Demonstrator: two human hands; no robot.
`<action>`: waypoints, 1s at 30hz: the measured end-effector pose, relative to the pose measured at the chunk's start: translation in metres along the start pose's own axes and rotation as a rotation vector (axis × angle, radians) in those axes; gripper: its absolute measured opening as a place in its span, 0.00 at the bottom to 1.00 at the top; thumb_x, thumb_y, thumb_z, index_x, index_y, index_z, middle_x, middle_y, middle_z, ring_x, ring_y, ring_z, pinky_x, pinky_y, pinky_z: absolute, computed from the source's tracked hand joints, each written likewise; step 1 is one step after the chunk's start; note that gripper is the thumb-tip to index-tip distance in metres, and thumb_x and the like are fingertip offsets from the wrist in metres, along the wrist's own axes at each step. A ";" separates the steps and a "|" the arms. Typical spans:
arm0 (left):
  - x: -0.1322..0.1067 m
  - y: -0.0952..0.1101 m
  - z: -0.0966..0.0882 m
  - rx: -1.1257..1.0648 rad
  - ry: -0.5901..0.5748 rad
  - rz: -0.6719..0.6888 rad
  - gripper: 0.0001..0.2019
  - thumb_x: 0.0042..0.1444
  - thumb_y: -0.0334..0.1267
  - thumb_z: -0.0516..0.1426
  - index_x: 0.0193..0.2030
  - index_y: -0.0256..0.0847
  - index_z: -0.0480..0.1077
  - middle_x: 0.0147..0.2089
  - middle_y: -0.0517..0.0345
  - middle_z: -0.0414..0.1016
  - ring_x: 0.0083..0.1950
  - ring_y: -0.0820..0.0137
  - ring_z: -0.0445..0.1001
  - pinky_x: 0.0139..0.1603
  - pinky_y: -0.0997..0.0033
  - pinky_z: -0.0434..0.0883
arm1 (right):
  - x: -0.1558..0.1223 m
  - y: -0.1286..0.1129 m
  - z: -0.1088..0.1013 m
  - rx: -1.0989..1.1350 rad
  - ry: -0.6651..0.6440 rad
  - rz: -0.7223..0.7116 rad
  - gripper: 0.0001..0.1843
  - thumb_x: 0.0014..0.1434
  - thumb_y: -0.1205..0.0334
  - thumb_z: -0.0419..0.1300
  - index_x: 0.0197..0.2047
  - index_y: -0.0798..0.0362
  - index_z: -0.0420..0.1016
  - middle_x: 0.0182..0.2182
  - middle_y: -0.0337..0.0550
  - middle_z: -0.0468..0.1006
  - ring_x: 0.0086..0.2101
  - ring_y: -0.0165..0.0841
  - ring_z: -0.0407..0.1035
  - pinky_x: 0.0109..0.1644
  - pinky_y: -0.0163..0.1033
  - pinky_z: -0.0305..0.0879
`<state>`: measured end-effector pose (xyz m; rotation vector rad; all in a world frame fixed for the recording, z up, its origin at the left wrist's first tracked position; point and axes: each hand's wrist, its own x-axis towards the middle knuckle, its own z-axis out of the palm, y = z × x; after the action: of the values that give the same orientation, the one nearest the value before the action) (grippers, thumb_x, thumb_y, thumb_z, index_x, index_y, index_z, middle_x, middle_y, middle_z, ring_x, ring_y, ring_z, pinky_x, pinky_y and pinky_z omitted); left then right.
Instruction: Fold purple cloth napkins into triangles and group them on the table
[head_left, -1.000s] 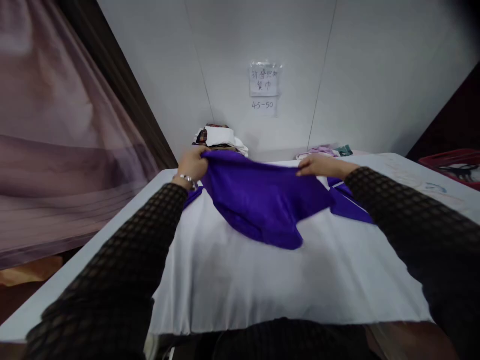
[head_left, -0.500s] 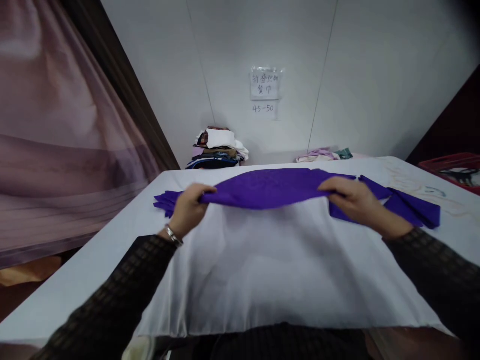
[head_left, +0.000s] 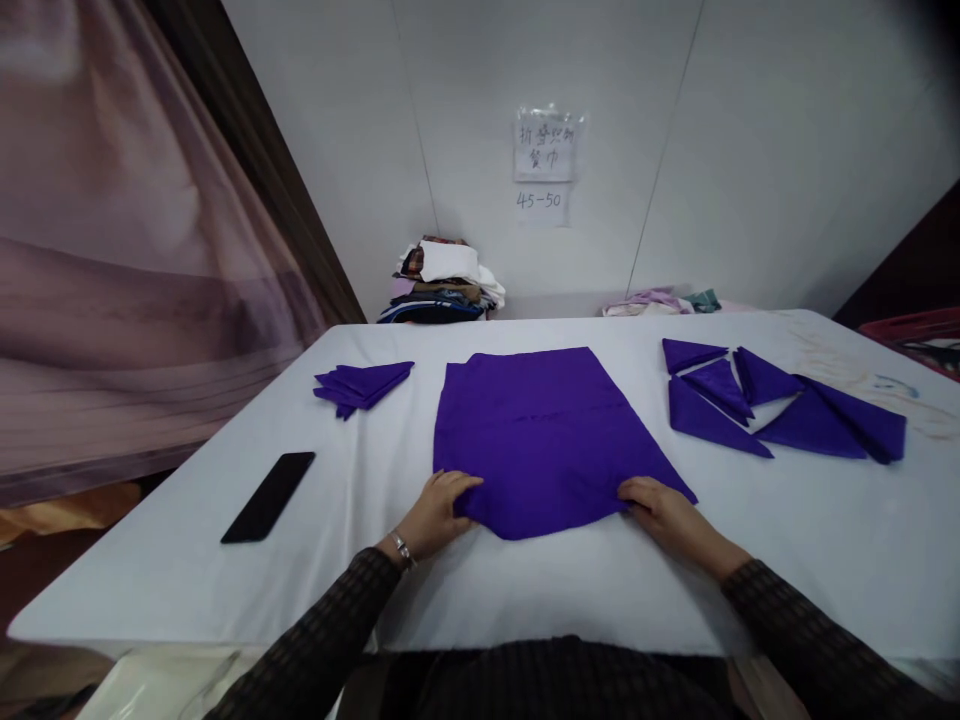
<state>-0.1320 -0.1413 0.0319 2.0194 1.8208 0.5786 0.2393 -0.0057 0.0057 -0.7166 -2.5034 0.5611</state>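
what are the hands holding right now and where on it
The purple cloth, flat on the table: the left hand grips its near left corner, the right hand its near right corner.

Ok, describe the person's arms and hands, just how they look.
The left sleeve and right sleeve are long, dark, with a grid-like checked knit. A silver bracelet sits on the left wrist. The left hand and right hand are bare, without gloves.
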 end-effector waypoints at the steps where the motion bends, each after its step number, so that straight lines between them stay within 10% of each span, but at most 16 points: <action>1: -0.003 0.002 0.000 0.003 0.025 -0.005 0.26 0.42 0.29 0.58 0.52 0.44 0.67 0.49 0.53 0.72 0.53 0.62 0.68 0.63 0.51 0.53 | -0.003 -0.001 0.002 -0.011 0.013 0.019 0.21 0.52 0.68 0.54 0.45 0.34 0.72 0.42 0.39 0.76 0.42 0.44 0.72 0.44 0.51 0.74; 10: -0.023 0.003 -0.002 -0.064 0.223 -0.072 0.08 0.41 0.26 0.52 0.28 0.42 0.67 0.30 0.58 0.70 0.36 0.68 0.68 0.41 0.66 0.66 | -0.024 0.034 -0.010 -0.160 0.090 0.191 0.22 0.44 0.72 0.50 0.40 0.51 0.77 0.46 0.47 0.77 0.47 0.41 0.70 0.53 0.51 0.65; 22: -0.056 0.031 -0.063 -0.727 -0.360 -0.412 0.09 0.43 0.41 0.61 0.28 0.40 0.66 0.24 0.67 0.64 0.26 0.77 0.60 0.28 0.76 0.60 | -0.054 -0.033 -0.097 0.399 -0.270 0.569 0.11 0.52 0.53 0.61 0.37 0.47 0.79 0.36 0.42 0.80 0.38 0.41 0.73 0.44 0.42 0.70; 30: 0.020 -0.006 -0.065 -0.780 0.241 -0.522 0.17 0.39 0.45 0.64 0.36 0.39 0.73 0.32 0.59 0.77 0.34 0.68 0.73 0.37 0.69 0.70 | 0.039 0.025 -0.095 0.360 0.267 0.610 0.18 0.44 0.51 0.66 0.38 0.51 0.78 0.34 0.43 0.79 0.36 0.39 0.72 0.40 0.41 0.68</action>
<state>-0.1698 -0.1216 0.0854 0.9587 1.7509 1.1630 0.2703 0.0601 0.0823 -1.3116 -1.8460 1.0155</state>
